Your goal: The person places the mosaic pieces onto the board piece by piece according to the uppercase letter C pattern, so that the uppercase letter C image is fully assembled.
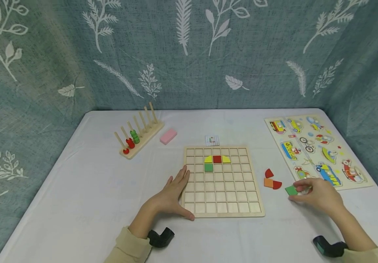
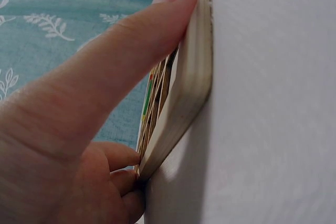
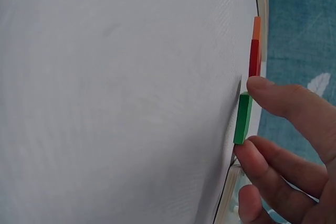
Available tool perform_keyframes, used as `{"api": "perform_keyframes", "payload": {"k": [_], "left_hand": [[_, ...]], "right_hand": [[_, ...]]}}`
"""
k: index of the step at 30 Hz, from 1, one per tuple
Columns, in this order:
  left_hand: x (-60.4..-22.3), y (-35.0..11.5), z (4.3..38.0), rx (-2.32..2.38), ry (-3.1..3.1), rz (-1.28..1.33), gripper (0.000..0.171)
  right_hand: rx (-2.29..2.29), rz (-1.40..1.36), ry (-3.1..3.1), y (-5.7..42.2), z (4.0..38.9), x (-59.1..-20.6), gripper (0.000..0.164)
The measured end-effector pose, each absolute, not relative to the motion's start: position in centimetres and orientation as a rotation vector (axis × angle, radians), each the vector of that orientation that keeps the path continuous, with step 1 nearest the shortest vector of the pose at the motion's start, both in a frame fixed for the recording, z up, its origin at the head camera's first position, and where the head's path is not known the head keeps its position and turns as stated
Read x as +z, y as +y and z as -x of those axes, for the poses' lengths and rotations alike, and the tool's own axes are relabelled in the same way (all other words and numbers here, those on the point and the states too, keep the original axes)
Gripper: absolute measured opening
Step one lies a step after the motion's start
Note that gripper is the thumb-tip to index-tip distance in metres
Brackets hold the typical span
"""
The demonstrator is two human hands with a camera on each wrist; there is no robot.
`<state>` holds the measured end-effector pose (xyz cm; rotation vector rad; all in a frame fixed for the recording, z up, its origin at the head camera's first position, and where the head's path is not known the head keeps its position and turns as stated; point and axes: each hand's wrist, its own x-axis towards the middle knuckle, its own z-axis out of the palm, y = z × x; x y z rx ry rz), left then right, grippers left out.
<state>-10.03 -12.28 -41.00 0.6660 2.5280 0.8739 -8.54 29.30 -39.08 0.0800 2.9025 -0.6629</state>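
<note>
My right hand [image 1: 320, 194] pinches a green square tile [image 1: 291, 190] between thumb and fingertips, at the table's right side. The right wrist view shows the tile [image 3: 242, 119] edge-on, close to the white cloth. With its fingers spread, my left hand [image 1: 172, 195] rests against the left edge of a wooden grid board [image 1: 221, 215]; its thumb [image 2: 168, 9] touches the near edge. On the board, a red square [image 1: 217, 159] lies between two yellow quarter-round pieces [image 1: 226, 159]. Another green square [image 1: 209, 167] sits below the left yellow one.
Right of the board lie an orange square [image 1: 268, 182] and two red quarter-round pieces [image 1: 269, 173]. A picture puzzle board [image 1: 359, 184] is at the right. Behind the grid board is a small pattern card [image 1: 212, 140]. A pink block [image 1: 168, 136] and a peg stand [image 1: 149, 137] with beads are at left.
</note>
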Motion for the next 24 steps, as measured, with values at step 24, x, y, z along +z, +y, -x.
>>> {"api": "perform_keyframes", "payload": {"k": [24], "left_hand": [[-41.17,-12.35,10.06,0.867,2.53,-0.672,0.13]], "right_hand": [[-0.647,-0.064,2.937,28.95,8.62,-39.03,0.046]]}}
